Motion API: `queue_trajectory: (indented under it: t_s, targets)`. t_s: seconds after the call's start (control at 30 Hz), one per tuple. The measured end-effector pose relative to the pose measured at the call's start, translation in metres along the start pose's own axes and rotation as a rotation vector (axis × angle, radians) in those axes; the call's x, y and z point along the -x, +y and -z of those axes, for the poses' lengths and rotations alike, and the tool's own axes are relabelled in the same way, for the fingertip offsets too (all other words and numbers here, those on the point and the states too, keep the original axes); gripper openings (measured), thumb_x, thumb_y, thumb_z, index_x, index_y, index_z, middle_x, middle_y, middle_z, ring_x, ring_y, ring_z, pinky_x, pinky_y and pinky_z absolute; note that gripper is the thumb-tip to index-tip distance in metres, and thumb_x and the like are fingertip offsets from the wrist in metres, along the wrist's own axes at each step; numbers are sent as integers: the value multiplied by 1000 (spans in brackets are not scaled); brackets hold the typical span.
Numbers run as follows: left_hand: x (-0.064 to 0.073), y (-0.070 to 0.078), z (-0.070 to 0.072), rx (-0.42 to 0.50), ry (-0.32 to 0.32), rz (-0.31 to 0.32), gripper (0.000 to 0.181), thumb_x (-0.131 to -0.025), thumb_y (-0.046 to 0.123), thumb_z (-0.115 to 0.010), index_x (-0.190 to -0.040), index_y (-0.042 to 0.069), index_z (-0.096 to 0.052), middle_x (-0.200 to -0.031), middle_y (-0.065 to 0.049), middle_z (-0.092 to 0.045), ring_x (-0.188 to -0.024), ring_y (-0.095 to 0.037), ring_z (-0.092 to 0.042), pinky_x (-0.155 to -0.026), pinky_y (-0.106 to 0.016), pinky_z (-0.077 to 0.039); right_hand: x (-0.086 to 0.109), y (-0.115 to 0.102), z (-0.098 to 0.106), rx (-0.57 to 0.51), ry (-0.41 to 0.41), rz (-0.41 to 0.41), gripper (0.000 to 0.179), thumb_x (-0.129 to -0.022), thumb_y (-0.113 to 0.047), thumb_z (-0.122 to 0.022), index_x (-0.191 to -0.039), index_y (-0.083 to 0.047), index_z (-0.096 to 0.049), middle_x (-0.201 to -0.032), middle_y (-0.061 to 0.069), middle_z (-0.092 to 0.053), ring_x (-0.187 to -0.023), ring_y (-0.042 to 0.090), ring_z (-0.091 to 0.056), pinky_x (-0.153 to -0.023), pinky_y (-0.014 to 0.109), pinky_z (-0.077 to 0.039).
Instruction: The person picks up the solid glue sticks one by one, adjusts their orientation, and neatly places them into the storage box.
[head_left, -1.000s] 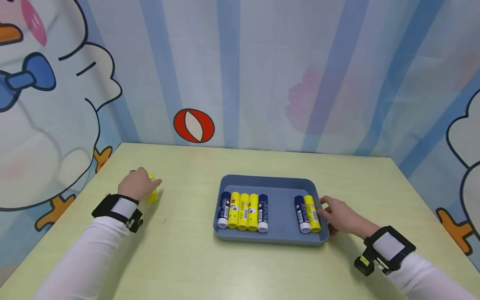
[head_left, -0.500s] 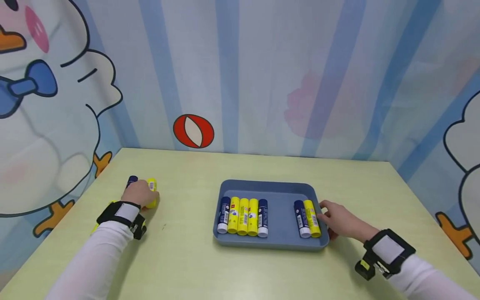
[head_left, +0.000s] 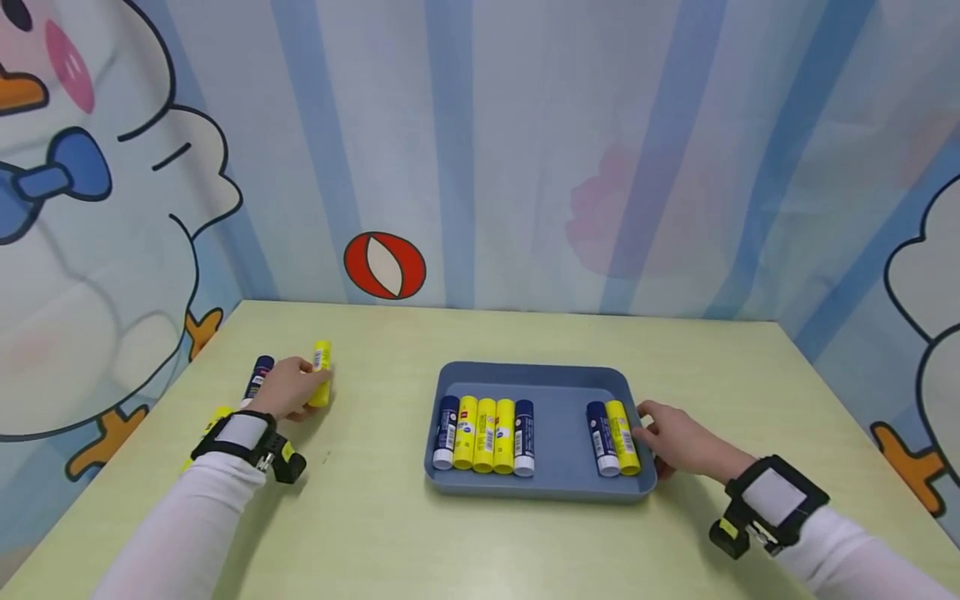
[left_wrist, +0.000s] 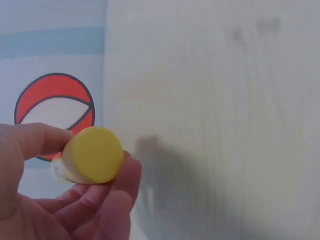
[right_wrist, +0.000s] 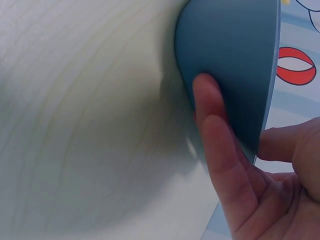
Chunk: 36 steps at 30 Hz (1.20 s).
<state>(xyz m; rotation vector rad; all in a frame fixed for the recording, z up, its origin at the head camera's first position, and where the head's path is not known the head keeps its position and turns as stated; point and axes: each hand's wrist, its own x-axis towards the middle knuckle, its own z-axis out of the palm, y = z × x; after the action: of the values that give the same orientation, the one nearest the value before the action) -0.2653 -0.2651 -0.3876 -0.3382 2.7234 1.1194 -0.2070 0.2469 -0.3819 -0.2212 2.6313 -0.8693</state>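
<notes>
My left hand (head_left: 288,388) pinches a yellow glue stick (head_left: 322,372) between thumb and fingers, over the left part of the table. Its round yellow end (left_wrist: 97,155) faces the camera in the left wrist view. Against the right side of the blue-grey tray (head_left: 558,487) is my right hand (head_left: 686,437), thumb at the rim and fingers along the outer wall (right_wrist: 227,55). Inside the tray lie glue sticks in two groups: a left row of yellow ones (head_left: 485,435) with a dark blue one at each end, and at right a dark blue one (head_left: 603,438) beside a yellow one (head_left: 623,437).
Just left of my left hand lie a dark blue glue stick (head_left: 258,377) and a yellow one (head_left: 217,417), partly hidden by the hand and wrist strap. A printed curtain (head_left: 510,167) stands along the table's (head_left: 390,517) back edge.
My left hand has drawn the yellow glue stick a little to the right, uncovering the dark blue and yellow ones beside it. My right hand stays at the tray.
</notes>
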Motion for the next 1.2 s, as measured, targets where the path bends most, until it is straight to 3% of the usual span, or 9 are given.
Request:
queue_trajectory:
  t_s: [0.17,0.33,0.5,0.6,0.67,0.73,0.83,1.0,1.2]
  targets:
    - [6,17,-12,124,-26,-71,51,-99,32,-53,-131,-6,-40,-118,-28,-55,-71,-19,-65,-54,-29,-51,1,-2,0,9,-1,15,35,-100,-6,-51,-125,15,-39,-90,16,-64,-56,21,-62,-51,34,-55]
    - [18,45,-26,113,-43,-188,44,-98,30,-58,-127,1,-44,-113,-24,-60,-72,-23,-65,-53,-28,-48,0,-6,1,49,0,23,35,-99,-7,-51,-125,15,-40,-87,15,-63,-54,20,-61,-51,33,-54]
    - [32,74,-42,-70,-8,-363,43,-95,31,-63,-126,5,-49,-106,-18,-63,-75,-23,-62,-57,-28,-47,0,-17,7,260,43,18,35,-98,-14,-56,-120,11,-50,-83,10,-62,-52,17,-61,-53,32,-51]
    - [41,89,-53,-214,8,-476,43,-93,32,-66,-127,8,-53,-103,-13,-66,-72,-19,-59,-57,-28,-46,3,-25,12,427,144,30,28,-95,-21,-60,-106,5,-61,-75,4,-60,-55,15,-57,-52,32,-46]
    - [46,95,-59,-312,21,-557,42,-91,32,-69,-126,10,-57,-101,-11,-67,-71,-18,-58,-55,-28,-47,3,-32,16,473,230,54,25,-94,-24,-62,-96,1,-64,-68,2,-57,-55,16,-53,-49,32,-43]
    - [50,101,-62,-407,33,-640,42,-90,33,-71,-125,12,-60,-100,-8,-69,-72,-17,-59,-57,-28,-48,1,-41,20,468,300,82,25,-94,-26,-62,-94,-1,-64,-65,1,-56,-55,16,-50,-48,31,-41]
    - [53,108,-66,-540,55,-778,41,-88,33,-73,-123,14,-63,-99,-5,-70,-76,-17,-62,-63,-27,-50,-3,-58,22,388,324,126,28,-96,-28,-60,-102,0,-63,-68,2,-59,-54,16,-50,-48,30,-41]
    - [59,122,-72,-681,56,-962,42,-87,33,-74,-124,15,-65,-105,-3,-71,-83,-17,-65,-70,-28,-53,-9,-84,13,284,270,207,33,-98,-29,-59,-116,-2,-58,-88,7,-66,-63,15,-56,-56,32,-46]
    - [69,138,-79,-789,63,-1207,39,-88,31,-73,-123,14,-65,-100,-1,-72,-82,-16,-63,-68,-25,-54,-9,-107,-2,191,153,334,40,-96,-34,-62,-125,-8,-56,-97,1,-64,-79,15,-60,-65,30,-50]
